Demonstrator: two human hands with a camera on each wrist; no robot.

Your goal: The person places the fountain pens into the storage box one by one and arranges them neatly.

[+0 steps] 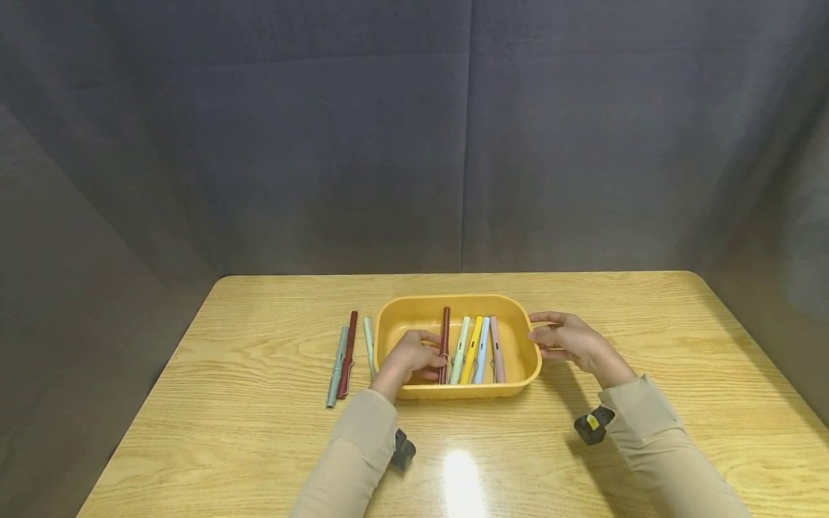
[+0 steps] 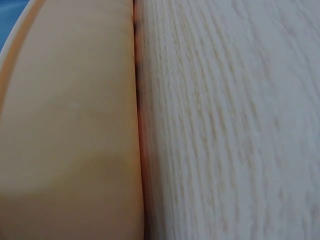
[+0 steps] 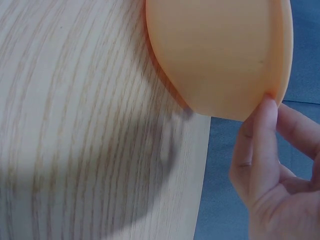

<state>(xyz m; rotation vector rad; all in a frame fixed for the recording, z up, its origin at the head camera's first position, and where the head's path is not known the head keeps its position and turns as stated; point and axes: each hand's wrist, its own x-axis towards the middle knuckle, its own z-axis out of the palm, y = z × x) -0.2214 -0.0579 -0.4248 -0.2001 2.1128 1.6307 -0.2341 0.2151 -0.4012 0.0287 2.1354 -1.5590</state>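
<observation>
A yellow tray (image 1: 414,316) holds a row of capped pens. Inside it, my left hand (image 1: 411,356) grips a dark red pen (image 1: 445,331) at its clip, fingers bent round it. To the right of that pen lie a pale green pen (image 1: 460,350), a yellow pen (image 1: 471,350), a light blue pen (image 1: 482,350) and a mauve pen (image 1: 497,350). At the tray's right end, my right hand (image 1: 573,342) pinches the rim, as the right wrist view shows. The left wrist view has only the tray's outer wall (image 2: 70,120) and the tabletop; the left fingers are hidden there.
Left of the tray, a teal pen (image 1: 337,367) and another dark red pen (image 1: 347,356) lie side by side on the wooden table (image 1: 259,432). Another pale green pen (image 1: 368,342) lies close against the tray's left side. Dark cloth (image 1: 324,158) hangs behind the table and along both sides.
</observation>
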